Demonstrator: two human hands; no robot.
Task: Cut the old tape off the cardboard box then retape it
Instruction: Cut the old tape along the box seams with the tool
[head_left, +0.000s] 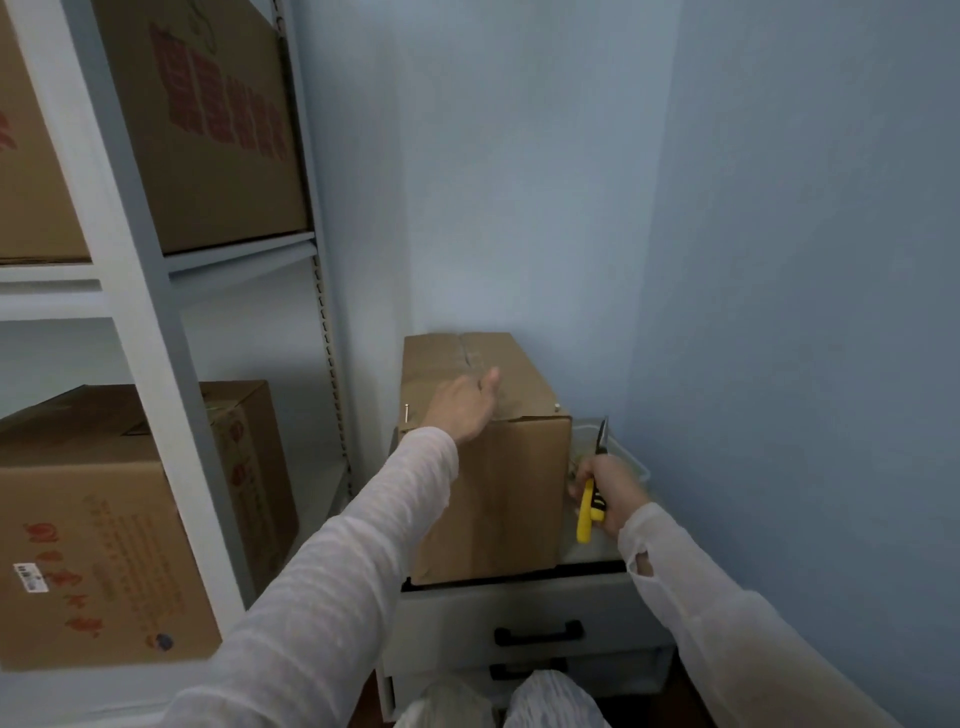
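Observation:
A brown cardboard box (514, 488) stands on a low grey drawer cabinet (524, 603) in the corner. Old clear tape runs along its top seam. My left hand (462, 410) lies flat on the near top edge of the box, fingers stretched out. To the right of the box, my right hand (610, 491) grips scissors (592, 499) with yellow handles, the dark blades pointing up beside the box's right side.
A white metal shelf rack (156, 291) fills the left side and carries several large cardboard boxes (98, 535). Blue walls close in behind and to the right. A clear plastic container (631, 460) sits behind my right hand. My knees show at the bottom.

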